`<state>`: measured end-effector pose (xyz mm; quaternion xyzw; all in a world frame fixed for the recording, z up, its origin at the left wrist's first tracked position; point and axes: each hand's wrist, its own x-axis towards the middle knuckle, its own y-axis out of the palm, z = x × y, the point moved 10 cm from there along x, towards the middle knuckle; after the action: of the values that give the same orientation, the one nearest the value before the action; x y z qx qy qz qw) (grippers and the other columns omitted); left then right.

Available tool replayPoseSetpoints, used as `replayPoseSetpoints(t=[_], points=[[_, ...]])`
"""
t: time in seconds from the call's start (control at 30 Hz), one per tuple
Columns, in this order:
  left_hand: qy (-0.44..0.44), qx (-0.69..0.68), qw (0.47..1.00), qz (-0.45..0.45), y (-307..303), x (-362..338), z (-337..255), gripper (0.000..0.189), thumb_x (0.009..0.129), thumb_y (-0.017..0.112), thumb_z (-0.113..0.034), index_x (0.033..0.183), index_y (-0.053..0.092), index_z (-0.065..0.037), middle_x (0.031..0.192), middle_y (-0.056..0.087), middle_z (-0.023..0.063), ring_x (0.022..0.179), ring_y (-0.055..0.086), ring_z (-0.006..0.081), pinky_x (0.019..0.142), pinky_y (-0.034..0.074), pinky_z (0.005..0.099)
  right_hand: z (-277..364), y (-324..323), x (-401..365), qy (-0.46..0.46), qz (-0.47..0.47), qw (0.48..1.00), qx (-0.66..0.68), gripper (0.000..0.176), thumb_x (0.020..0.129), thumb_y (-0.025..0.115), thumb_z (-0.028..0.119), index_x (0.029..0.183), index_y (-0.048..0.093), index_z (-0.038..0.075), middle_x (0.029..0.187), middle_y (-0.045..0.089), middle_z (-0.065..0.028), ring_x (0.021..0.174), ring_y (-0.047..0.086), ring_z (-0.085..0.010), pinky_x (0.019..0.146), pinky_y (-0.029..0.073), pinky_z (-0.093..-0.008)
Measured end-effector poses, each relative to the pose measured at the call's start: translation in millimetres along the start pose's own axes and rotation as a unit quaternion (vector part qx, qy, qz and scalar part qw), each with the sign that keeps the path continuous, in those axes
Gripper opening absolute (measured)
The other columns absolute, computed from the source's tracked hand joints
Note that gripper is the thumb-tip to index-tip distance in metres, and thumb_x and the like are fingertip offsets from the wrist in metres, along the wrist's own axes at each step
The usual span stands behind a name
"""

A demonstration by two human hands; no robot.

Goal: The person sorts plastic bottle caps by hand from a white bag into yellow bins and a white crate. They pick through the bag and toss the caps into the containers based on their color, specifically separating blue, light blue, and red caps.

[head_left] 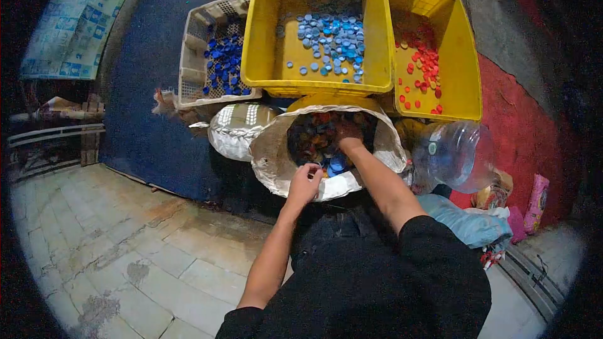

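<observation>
1. The right grip (347, 138) is down inside the sack (270, 157), its fingers buried among the mixed caps (314, 135). How far open it is cannot be told, nor what it has hold of.
2. The left grip (306, 182) sits at the sack's near rim with its fingers curled in towards the palm. Whether it touches the rim or hangs just above is hard to call, and anything inside the curl is hidden.
3. Between the two grips, a few blue caps (337, 163) show on top of the dark heap. The rest is too dim to sort by colour.
4. Beyond the right grip stands a yellow crate (260, 37) of light blue caps (330, 40), its far end cut off by the frame.
5. To the right of that, a second yellow crate (465, 69) carries red caps (424, 65).
6. Beyond and left of the left grip, a white basket (188, 56) holds dark blue caps (223, 62).
7. Just right of the right grip lies a clear plastic bottle (455, 153).
</observation>
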<state>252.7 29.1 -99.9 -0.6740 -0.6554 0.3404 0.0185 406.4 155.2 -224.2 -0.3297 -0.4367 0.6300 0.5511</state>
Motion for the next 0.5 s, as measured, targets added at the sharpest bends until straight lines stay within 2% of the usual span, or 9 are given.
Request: replayPoseSetpoints(t=[0.03,0.1,0.17,0.23,0.37,0.4,0.43,0.47,0.5], points=[[0.014,0.03,0.999,0.007,3,3,-3,0.026,0.086,0.059,-0.027,0.1,0.065,-0.006,0.094,0.065,0.0116,0.087,0.063,0.0248,0.079,0.046,0.0383,6,-8,8,0.003,0.003,1.0,0.001,0.03,0.077,0.063,0.024,0.103,0.066,0.008,0.1,0.067,-0.0155,0.093,0.064,-0.0333,0.08,0.052,-0.0415],[0.017,0.116,0.993,0.012,7,10,-12,0.026,0.084,0.06,-0.028,0.1,0.066,-0.008,0.093,0.064,0.0105,0.088,0.062,0.0265,0.081,0.044,0.0414,5,6,15,0.085,0.17,0.979,-0.077,0.031,0.079,0.059,0.021,0.106,0.065,0.007,0.103,0.066,-0.0158,0.092,0.065,-0.0326,0.078,0.052,-0.0418],[0.023,0.197,0.98,0.015,20,21,-14,0.026,0.083,0.06,-0.029,0.1,0.067,-0.01,0.092,0.064,0.0094,0.089,0.061,0.0281,0.083,0.041,0.0444,10,4,11,0.073,0.164,0.981,-0.068,0.028,0.08,0.057,0.02,0.103,0.066,0.006,0.103,0.066,-0.0158,0.091,0.065,-0.031,0.077,0.052,-0.0419],[0.121,0.288,0.949,-0.038,31,30,-27,0.026,0.08,0.061,-0.031,0.098,0.068,-0.013,0.092,0.064,0.0079,0.092,0.058,0.029,0.085,0.036,0.0463,14,4,13,0.034,0.145,0.987,-0.062,0.028,0.079,0.057,0.02,0.101,0.066,0.005,0.102,0.066,-0.0168,0.093,0.065,-0.0319,0.077,0.052,-0.0419],[0.059,0.388,0.919,-0.031,51,55,-16,0.023,0.08,0.06,-0.027,0.09,0.07,-0.009,0.102,0.063,0.0098,0.101,0.055,0.0284,0.09,0.034,0.0495,-11,12,3,0.001,0.097,0.995,0.013,0.029,0.081,0.057,0.02,0.104,0.065,0.004,0.103,0.065,-0.0178,0.092,0.064,-0.0342,0.076,0.052,-0.0429],[-0.053,0.422,0.898,0.108,63,65,2,0.029,0.081,0.059,-0.027,0.101,0.067,-0.007,0.111,0.061,0.0114,0.109,0.052,0.0284,0.095,0.033,0.0483,-31,12,-5,0.095,0.129,0.985,0.057,0.029,0.084,0.055,0.018,0.108,0.063,0.004,0.104,0.065,-0.0172,0.09,0.064,-0.0336,0.077,0.052,-0.0419],[-0.055,0.415,0.902,0.105,70,73,16,0.029,0.081,0.059,-0.027,0.101,0.067,-0.007,0.111,0.061,0.0114,0.109,0.052,0.0284,0.095,0.033,0.0483,-43,5,-13,0.188,0.161,0.964,0.098,0.03,0.087,0.053,0.017,0.112,0.06,0.003,0.105,0.065,-0.0166,0.089,0.064,-0.033,0.077,0.052,-0.041],[-0.059,0.418,0.901,0.101,81,83,39,0.033,0.081,0.058,-0.026,0.107,0.064,-0.007,0.115,0.06,0.012,0.112,0.051,0.0278,0.097,0.033,0.0473,-37,-12,-13,0.181,0.164,0.965,0.091,0.03,0.087,0.053,0.017,0.112,0.06,0.003,0.105,0.065,-0.0166,0.089,0.064,-0.033,0.077,0.052,-0.041],[-0.061,0.421,0.9,0.097,93,92,59,0.037,0.081,0.057,-0.025,0.114,0.061,-0.008,0.118,0.059,0.0126,0.115,0.05,0.0273,0.099,0.032,0.0464,-41,-39,-22,0.353,0.12,0.867,0.331,0.029,0.088,0.051,0.016,0.113,0.059,0.003,0.104,0.064,-0.0148,0.086,0.064,-0.0311,0.077,0.052,-0.0397]])
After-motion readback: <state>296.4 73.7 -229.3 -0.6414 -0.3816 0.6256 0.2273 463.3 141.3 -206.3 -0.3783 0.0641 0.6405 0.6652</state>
